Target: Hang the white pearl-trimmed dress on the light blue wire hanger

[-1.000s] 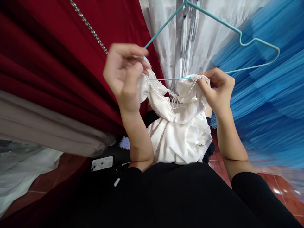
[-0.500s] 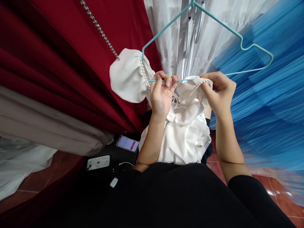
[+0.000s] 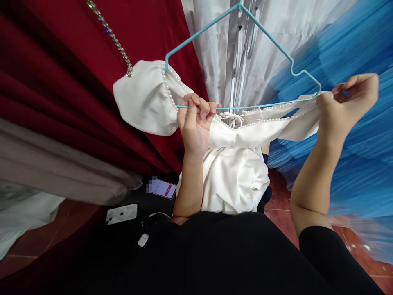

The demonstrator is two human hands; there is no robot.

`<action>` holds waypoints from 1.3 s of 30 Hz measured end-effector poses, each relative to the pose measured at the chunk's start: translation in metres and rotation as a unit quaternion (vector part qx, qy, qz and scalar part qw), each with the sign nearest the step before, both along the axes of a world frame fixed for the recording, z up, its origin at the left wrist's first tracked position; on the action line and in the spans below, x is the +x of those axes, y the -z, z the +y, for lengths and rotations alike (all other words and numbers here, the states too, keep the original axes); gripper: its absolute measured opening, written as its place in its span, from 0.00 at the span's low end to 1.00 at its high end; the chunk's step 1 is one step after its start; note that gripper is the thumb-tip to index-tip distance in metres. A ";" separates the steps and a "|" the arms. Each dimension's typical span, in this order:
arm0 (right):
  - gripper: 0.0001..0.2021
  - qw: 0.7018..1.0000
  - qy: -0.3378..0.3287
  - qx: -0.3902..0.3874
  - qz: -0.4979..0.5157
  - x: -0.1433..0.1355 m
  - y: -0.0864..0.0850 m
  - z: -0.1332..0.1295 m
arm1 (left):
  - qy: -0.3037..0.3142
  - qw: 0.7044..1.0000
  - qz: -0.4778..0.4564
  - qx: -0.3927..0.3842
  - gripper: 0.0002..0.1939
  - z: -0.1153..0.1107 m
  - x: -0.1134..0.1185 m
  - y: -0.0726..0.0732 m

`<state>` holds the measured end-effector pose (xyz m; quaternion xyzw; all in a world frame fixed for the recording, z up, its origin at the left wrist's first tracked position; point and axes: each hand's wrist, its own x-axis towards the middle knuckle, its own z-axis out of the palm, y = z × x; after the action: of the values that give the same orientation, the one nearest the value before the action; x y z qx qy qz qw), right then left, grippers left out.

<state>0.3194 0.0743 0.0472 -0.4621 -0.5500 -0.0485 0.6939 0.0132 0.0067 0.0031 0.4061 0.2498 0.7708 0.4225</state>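
Left hand (image 3: pixel 195 127) upright, fingers curled round hanger (image 3: pixel 240 6); right hand (image 3: pixel 348 100) outstretched, seemingly pinching dress (image 3: pixel 235 178).

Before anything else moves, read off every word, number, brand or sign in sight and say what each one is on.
No words or numbers can be read.
Apple logo, without lettering: back of the white phone.
Lit phone screen: small dark characters and marks on a red button, too small and blurred to read.
Small white object: faint marking, if any, too small to tell.
Hanger and white garment: no lettering visible.
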 end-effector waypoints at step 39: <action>0.13 0.930 -0.177 -0.024 -0.320 -0.134 0.045 -0.037 | 0.033 0.981 0.167 -0.090 0.19 -0.025 -0.015 0.005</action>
<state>0.1858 0.0378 0.0020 -0.3342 -0.8169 -0.0573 0.4667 -0.0020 -0.0185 -0.0015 0.4973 0.3714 0.6526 0.4345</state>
